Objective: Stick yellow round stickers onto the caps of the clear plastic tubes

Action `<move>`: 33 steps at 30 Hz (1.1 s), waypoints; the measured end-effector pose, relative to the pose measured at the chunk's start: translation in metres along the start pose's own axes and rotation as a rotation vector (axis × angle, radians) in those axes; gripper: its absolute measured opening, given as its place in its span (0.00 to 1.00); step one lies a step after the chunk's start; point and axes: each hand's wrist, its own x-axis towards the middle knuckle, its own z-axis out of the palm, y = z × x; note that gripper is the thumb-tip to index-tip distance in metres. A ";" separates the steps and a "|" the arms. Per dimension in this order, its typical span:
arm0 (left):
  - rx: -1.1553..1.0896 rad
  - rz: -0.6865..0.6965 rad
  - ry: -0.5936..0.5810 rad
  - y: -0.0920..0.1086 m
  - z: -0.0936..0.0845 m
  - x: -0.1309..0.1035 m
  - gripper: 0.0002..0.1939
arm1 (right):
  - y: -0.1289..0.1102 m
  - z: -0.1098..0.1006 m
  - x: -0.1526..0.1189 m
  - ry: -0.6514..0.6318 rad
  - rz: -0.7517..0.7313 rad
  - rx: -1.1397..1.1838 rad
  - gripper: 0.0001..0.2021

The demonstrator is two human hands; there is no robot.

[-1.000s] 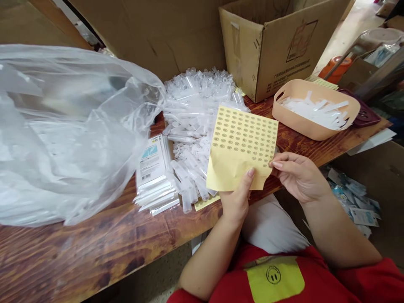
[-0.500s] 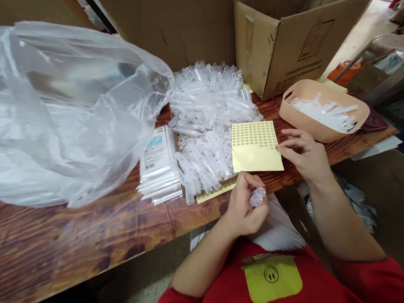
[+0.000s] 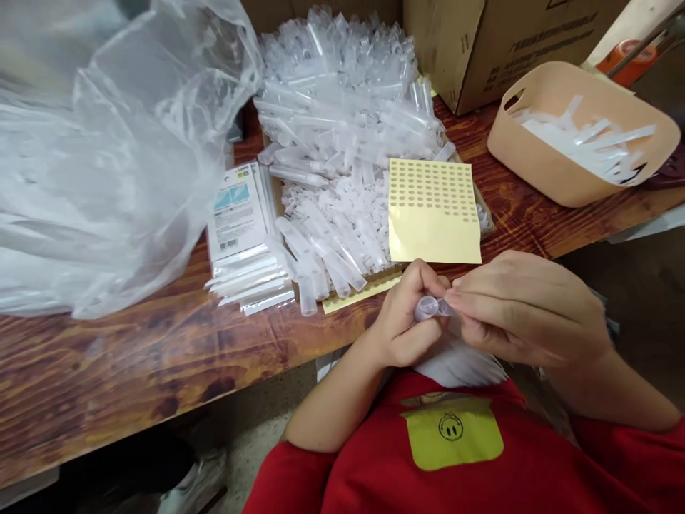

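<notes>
Shifted from the label sheet (image 3: 434, 232), the right hand (image 3: 527, 307) meets the left hand (image 3: 401, 318); the latter grips clear tubes (image 3: 427, 308), lengths hidden; the former's hold cannot be told.

A wooden table (image 3: 133, 357), reddish brown with dark, streaky grain, carries everything — its bare stretch runs along the near left side. A big clear plastic bag (image 3: 165, 121) slumps on the left. Just right of it lies a stack of printed packets (image 3: 235, 218). In the middle sits a shallow cardboard tray (image 3: 394, 273) heaped with clear tubes (image 3: 332, 260), a yellow sheet (image 3: 367, 293) showing beneath its near edge. A cardboard box (image 3: 444, 53) stands at the far side — and a peach basket (image 3: 540, 160) at the right.
</notes>
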 end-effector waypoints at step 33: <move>-0.071 -0.237 0.055 0.009 -0.004 0.002 0.16 | 0.010 0.026 -0.011 0.068 0.313 0.465 0.09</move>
